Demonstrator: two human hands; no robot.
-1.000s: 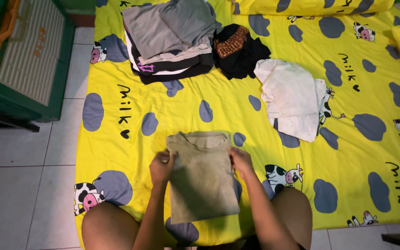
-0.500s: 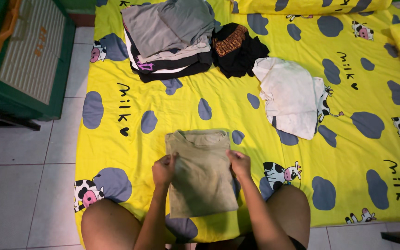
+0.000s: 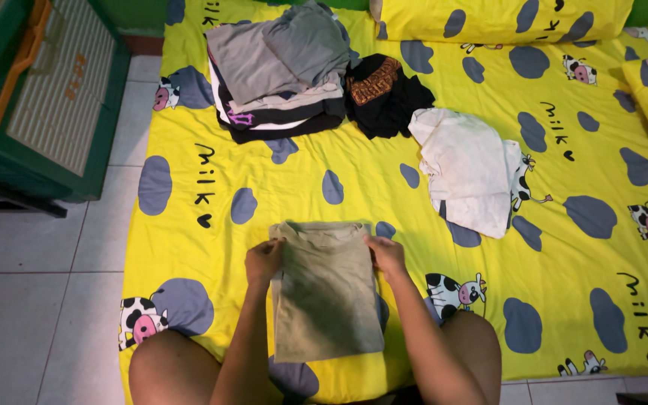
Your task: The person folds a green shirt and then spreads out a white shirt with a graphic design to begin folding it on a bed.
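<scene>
Here, a person sits at the near edge of a yellow mattress [image 3: 384,187] printed with grey spots and small cows, knees drawn up on either side. Between the knees lies a folded olive-green shirt [image 3: 325,292], a narrow rectangle whose long axis runs from the near edge toward the far edge — collar end pointing away from the person, hem end hanging close to the near edge.

The left hand [image 3: 264,262] pinches the shirt's left side near the collar, fingers curled shut on the cloth. The right hand [image 3: 386,254] grips the right side at about the same height, fingers likewise closed on the fabric.

Beyond the shirt the sheet is bare for a stretch. Toward the far left corner sits a stack of folded clothes [image 3: 279,71] in grey, black and white; just beside it, a crumpled black garment [image 3: 385,94] with an orange print. To the right of that lies a loose white shirt [image 3: 468,169], well apart from the hands. A matching pillow [image 3: 500,19] lines the far edge. Off the left edge, on the tiled floor [image 3: 31,300], stands a green crate [image 3: 39,97].
</scene>
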